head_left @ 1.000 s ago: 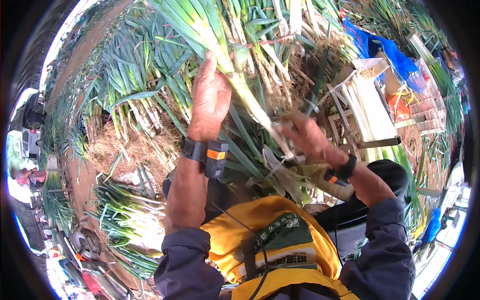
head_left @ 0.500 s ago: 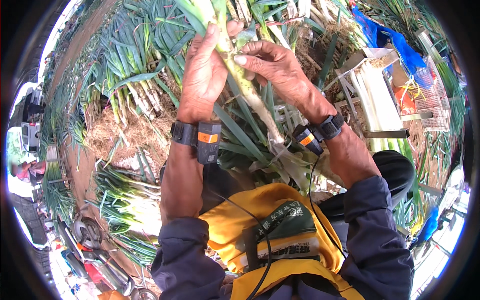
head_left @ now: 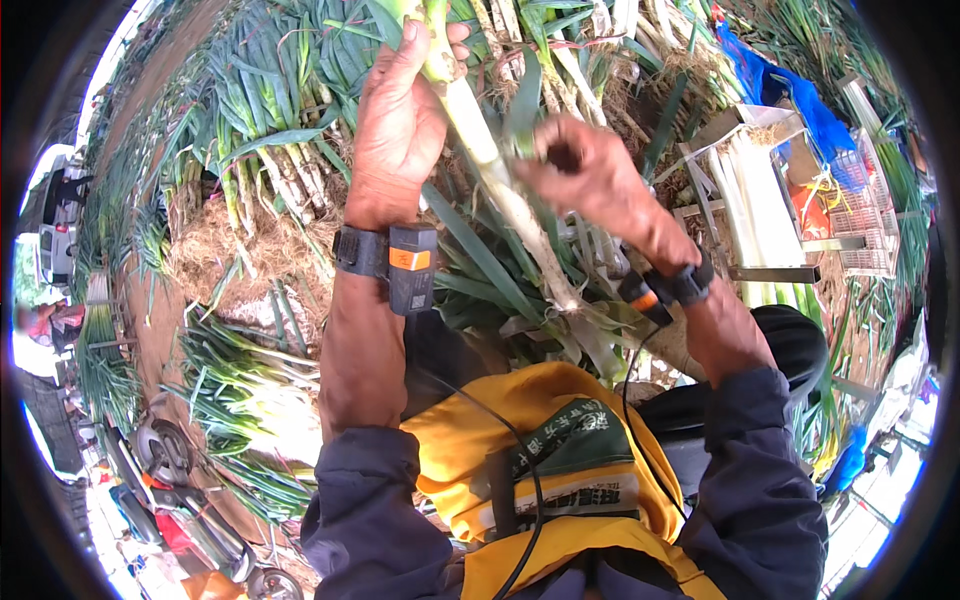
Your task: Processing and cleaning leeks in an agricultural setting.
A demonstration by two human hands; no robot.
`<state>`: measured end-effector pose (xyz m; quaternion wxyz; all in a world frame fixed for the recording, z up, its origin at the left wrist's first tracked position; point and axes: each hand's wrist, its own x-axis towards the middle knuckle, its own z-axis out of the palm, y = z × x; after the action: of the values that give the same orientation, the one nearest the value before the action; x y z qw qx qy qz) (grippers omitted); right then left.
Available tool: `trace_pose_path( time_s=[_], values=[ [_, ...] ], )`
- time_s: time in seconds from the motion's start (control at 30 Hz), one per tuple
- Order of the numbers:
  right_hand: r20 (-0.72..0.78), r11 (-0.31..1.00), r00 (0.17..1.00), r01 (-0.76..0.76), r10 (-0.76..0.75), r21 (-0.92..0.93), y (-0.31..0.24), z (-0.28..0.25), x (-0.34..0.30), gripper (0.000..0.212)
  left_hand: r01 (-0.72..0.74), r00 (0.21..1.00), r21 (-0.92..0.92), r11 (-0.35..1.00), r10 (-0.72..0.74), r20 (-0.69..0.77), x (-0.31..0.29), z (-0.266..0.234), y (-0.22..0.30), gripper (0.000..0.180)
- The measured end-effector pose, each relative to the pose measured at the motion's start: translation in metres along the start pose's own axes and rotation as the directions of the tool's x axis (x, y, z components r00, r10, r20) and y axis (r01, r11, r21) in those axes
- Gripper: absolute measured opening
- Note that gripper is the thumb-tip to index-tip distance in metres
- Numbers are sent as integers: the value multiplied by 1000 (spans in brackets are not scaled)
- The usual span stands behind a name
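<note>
A long green onion [head_left: 478, 140] slants through the upper middle, its green top upward and its thin root end low to the right. My left hand [head_left: 398, 130] is closed round its upper stalk, thumb along the front. Beside the middle of the stalk, my right hand [head_left: 590, 175] is curled and smeared by motion. A loose green outer leaf [head_left: 523, 105] stands up from its fingers, seemingly pinched there. The stalk is pale and clean above, with browner skin lower down. Trimmed leaves [head_left: 490, 255] lie behind and below it.
Bundled green onions with roots [head_left: 275, 130] fill the left and back. Peeled white stalks [head_left: 755, 195] lie in a metal frame at right, near a blue plastic sheet [head_left: 790, 85] and a pale crate [head_left: 865, 215]. More onions [head_left: 250, 390] lie at left. A yellow apron [head_left: 560, 430] covers my lap.
My right hand has moved right and down along the stalk, drawing the outer leaf away. Paler stalk now shows beneath my left hand, which has shifted slightly left and up.
</note>
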<state>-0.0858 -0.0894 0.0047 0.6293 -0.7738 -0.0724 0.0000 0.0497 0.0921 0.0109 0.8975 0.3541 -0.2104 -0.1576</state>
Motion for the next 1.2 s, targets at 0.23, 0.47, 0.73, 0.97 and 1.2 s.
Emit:
trace_pose_path(
  time_s=[0.23,0.47,0.73,0.97,1.2],
  values=[
    [359,781,932,185,54,-596,146,15,-95,20,-31,984,107,994,49,-172,6,-9,2,28],
    [551,786,609,-213,571,-580,183,-11,-160,21,-45,974,204,978,88,-208,4,-9,13,27],
    [-229,789,887,206,-400,-578,4,-21,-9,31,32,991,198,980,-6,-130,-4,7,4,29],
    [-84,393,676,319,-732,-862,12,9,63,43,144,988,196,970,-128,-92,-3,19,-12,42],
    [-248,913,911,241,-330,-330,-13,-3,68,31,22,990,279,960,17,-138,1,6,-15,40]
  ],
)
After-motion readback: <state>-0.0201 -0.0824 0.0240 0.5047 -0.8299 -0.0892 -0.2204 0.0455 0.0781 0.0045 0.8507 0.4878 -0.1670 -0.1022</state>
